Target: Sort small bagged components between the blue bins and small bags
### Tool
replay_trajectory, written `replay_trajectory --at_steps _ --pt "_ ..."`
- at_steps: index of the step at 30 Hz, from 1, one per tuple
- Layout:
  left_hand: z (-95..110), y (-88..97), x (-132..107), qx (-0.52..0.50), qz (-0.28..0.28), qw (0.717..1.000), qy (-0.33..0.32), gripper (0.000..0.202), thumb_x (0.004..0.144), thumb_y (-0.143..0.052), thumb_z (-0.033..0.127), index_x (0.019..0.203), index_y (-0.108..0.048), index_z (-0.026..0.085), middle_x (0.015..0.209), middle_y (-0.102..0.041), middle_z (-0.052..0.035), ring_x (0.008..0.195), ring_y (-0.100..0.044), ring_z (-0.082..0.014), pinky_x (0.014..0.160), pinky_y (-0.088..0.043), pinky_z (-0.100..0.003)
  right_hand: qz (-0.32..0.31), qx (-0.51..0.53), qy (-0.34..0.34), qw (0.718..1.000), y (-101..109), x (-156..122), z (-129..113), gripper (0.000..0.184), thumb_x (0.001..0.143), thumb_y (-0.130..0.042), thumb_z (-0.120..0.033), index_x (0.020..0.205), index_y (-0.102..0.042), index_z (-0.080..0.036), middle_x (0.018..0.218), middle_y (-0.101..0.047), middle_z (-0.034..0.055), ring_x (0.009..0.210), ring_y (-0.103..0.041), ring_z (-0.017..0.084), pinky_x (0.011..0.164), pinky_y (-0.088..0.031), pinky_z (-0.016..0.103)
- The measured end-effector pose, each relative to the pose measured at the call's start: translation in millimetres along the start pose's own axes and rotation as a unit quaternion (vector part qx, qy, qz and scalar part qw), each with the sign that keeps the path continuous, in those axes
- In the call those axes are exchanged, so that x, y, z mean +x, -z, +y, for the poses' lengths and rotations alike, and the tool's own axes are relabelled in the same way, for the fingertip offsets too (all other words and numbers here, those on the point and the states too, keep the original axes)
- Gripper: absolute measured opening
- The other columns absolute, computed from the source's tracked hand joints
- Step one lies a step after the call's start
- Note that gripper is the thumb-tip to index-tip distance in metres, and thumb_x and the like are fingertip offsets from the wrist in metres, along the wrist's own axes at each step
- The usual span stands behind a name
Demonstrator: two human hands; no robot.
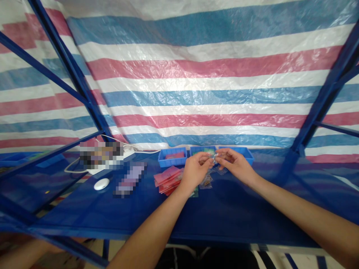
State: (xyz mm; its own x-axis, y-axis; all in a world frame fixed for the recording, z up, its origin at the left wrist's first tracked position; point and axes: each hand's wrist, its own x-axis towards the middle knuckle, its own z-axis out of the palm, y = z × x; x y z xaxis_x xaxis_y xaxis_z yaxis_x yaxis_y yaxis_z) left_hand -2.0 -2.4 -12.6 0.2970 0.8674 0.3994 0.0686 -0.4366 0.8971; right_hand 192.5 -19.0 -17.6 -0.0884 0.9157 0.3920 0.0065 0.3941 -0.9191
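My left hand (195, 170) and my right hand (235, 162) meet above the blue table, fingers pinched together on a small clear plastic packet (214, 158) held between them. Below the hands lie a few more small clear packets (206, 182) on the table. A stack of red packets (167, 178) lies just left of my left hand. Behind the hands stand three blue trays: the left one (172, 157) holds something red, the middle one (203, 151) something green, and the right one (244, 154) is partly hidden by my right hand.
A white round object (101, 184) sits on the blue table (224, 213) at the left, near a white power strip and cable (127, 152). Blue metal frame bars (70, 67) rise on both sides. A striped red, white and blue tarp (196, 74) hangs behind.
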Motion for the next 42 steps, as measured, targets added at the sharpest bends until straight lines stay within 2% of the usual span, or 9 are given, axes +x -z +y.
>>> replay_trajectory --at_steps 7,13,19,22,25,28,31,37,42 --pt "0.7 1.2 -0.2 -0.042 -0.028 0.998 0.021 0.024 0.09 -0.072 0.032 0.108 -0.071 0.016 0.098 -0.08 -0.0095 0.086 -0.078 -0.023 0.081 -0.064 -0.035 -0.033 -0.011 -0.012 0.999 2.6 -1.6 3.6 0.035 0.081 -0.082 -0.049 0.102 -0.076 -0.022 0.093 -0.077 0.0043 0.071 -0.066 0.017 0.066 -0.056 0.032" --pt "0.5 4.4 1.7 0.023 -0.013 0.999 -0.037 0.022 0.09 -0.071 0.032 0.107 -0.078 0.02 0.107 -0.08 -0.0071 0.097 -0.076 -0.0235 0.089 -0.061 -0.035 0.002 -0.062 0.028 0.998 5.7 1.0 4.1 0.029 0.082 -0.082 -0.049 0.096 -0.079 -0.023 0.093 -0.074 0.0038 0.071 -0.063 0.016 0.068 -0.054 0.032" --pt "-1.3 3.5 2.9 -0.048 -0.019 0.998 0.037 0.024 0.091 -0.068 0.031 0.108 -0.077 0.018 0.099 -0.08 -0.0077 0.086 -0.077 -0.0229 0.071 -0.063 -0.031 0.004 -0.063 0.036 0.997 7.7 2.7 7.9 0.03 0.081 -0.082 -0.049 0.095 -0.081 -0.023 0.101 -0.074 0.006 0.074 -0.064 0.018 0.069 -0.056 0.032" --pt "-2.2 3.3 3.6 -0.026 -0.018 0.999 0.024 0.023 0.091 -0.067 0.029 0.108 -0.077 0.018 0.099 -0.08 -0.0076 0.086 -0.077 -0.0221 0.075 -0.062 -0.031 -0.005 -0.058 0.02 0.998 7.7 2.6 8.3 0.032 0.082 -0.08 -0.05 0.097 -0.081 -0.023 0.101 -0.076 0.0074 0.076 -0.066 0.019 0.069 -0.057 0.034" --pt "-0.8 4.4 3.7 0.042 0.009 0.999 -0.029 0.022 0.093 -0.062 0.024 0.106 -0.079 0.02 0.108 -0.08 -0.0063 0.096 -0.075 -0.0206 0.089 -0.06 -0.031 -0.01 -0.08 0.034 0.996 8.0 2.9 9.7 0.027 0.082 -0.08 -0.045 0.097 -0.079 -0.023 0.099 -0.075 0.0063 0.076 -0.065 0.019 0.073 -0.057 0.034" --pt "1.2 5.8 3.2 0.061 0.029 0.997 -0.031 0.025 0.096 -0.058 0.027 0.107 -0.079 0.019 0.109 -0.08 -0.0062 0.093 -0.074 -0.0199 0.086 -0.059 -0.03 -0.021 -0.094 0.059 0.994 8.6 3.7 13.0 0.015 0.082 -0.079 -0.035 0.089 -0.077 -0.023 0.1 -0.071 0.005 0.085 -0.067 0.02 0.079 -0.057 0.034" --pt "0.6 6.2 3.4 0.063 0.04 0.997 -0.024 0.024 0.093 -0.066 0.036 0.103 -0.078 0.017 0.101 -0.08 -0.0077 0.088 -0.074 -0.0203 0.08 -0.059 -0.029 -0.019 -0.044 0.027 0.998 8.2 4.4 14.2 0.008 0.083 -0.073 -0.03 0.086 -0.071 -0.023 0.098 -0.07 0.0032 0.079 -0.067 0.018 0.075 -0.058 0.034" --pt "-1.2 4.3 2.5 0.044 0.016 0.998 -0.037 0.016 0.087 -0.074 0.027 0.1 -0.07 0.018 0.098 -0.079 -0.0072 0.092 -0.075 -0.0195 0.085 -0.059 -0.029 -0.017 0.065 -0.031 0.997 0.8 2.4 4.8 0.032 0.082 -0.08 -0.043 0.105 -0.067 -0.024 0.089 -0.071 0.0021 0.079 -0.068 0.019 0.069 -0.06 0.033" --pt "4.6 3.9 -0.6 0.044 0.0 0.999 -0.013 0.034 0.087 -0.075 0.024 0.118 -0.062 0.021 0.1 -0.079 -0.0054 0.088 -0.077 -0.0195 0.082 -0.06 -0.031 -0.04 0.037 -0.038 0.998 -3.1 -0.3 0.9 0.039 0.076 -0.086 -0.048 0.101 -0.07 -0.023 0.088 -0.073 0.0029 0.075 -0.067 0.018 0.067 -0.057 0.032"
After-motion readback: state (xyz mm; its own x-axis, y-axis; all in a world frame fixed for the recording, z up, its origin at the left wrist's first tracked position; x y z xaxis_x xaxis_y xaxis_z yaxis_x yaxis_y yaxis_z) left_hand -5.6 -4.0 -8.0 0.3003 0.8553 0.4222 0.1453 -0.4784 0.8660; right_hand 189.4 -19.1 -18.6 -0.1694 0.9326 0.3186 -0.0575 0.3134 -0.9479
